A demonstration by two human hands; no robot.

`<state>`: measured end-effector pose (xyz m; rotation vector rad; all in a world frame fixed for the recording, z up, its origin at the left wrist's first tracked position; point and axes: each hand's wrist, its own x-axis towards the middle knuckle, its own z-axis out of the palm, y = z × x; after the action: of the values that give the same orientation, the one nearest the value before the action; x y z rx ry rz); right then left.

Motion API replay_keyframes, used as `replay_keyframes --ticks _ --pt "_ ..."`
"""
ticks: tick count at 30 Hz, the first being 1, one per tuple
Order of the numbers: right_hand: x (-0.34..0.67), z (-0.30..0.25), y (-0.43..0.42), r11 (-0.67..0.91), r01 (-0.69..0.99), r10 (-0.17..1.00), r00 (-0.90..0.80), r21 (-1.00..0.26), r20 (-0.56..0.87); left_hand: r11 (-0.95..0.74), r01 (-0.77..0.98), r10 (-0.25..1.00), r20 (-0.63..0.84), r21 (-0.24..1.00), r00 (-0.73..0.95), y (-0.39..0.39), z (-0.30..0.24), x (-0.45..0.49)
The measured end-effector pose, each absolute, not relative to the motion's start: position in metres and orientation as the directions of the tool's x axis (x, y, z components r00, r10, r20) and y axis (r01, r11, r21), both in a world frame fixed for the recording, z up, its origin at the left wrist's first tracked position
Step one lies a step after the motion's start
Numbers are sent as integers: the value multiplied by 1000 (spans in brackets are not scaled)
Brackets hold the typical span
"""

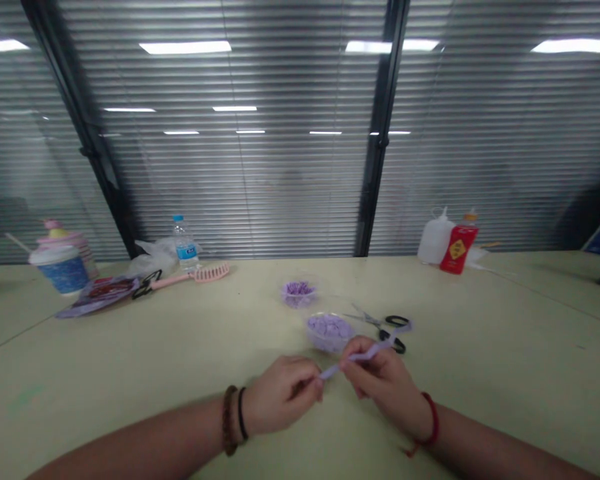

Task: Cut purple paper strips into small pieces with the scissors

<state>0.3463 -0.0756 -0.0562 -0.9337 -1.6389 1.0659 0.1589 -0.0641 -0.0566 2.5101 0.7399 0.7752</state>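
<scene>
A narrow purple strip (365, 355), like paper or ribbon, stretches between my two hands above the table. My left hand (285, 392) pinches its left end, and my right hand (380, 377) pinches it further along, with the loose end sticking out to the upper right. Just behind my hands stands a clear round tub (330, 333) holding pale purple pieces too blurred to name. Beyond it is a smaller clear tub (299, 294) with darker purple bits. Scissors (380, 323) with black handles lie right of the tubs, partly behind the strip.
At the back left are a blue paper cup (60, 270), a water bottle (185, 245), a pink hairbrush (190, 277) and a flat purple packet (97, 297). A white squeeze bottle (435, 239) and a red bottle (459, 247) stand back right on the table (130, 353), before a blind-covered window.
</scene>
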Motion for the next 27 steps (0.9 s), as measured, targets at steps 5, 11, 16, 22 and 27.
replay_keyframes --ticks 5,11,16,22,27 --pt "346 -56 -75 276 46 915 -320 -960 247 -774 347 586 391 530 710 -64 -56 159" --pt "347 -54 -75 341 103 910 -284 -934 301 -769 358 592 379 530 711 -64 -57 158" --pt "347 -53 -73 244 70 916 -344 -967 206 -772 326 578 387 546 719 -65 -56 158" --pt "351 -55 -63 252 -91 945 -193 -964 265 -766 304 573 388 566 722 -61 -57 152" --pt "359 -50 -59 235 -247 958 -106 -940 267 -826 198 470 451 528 759 -52 -56 142"
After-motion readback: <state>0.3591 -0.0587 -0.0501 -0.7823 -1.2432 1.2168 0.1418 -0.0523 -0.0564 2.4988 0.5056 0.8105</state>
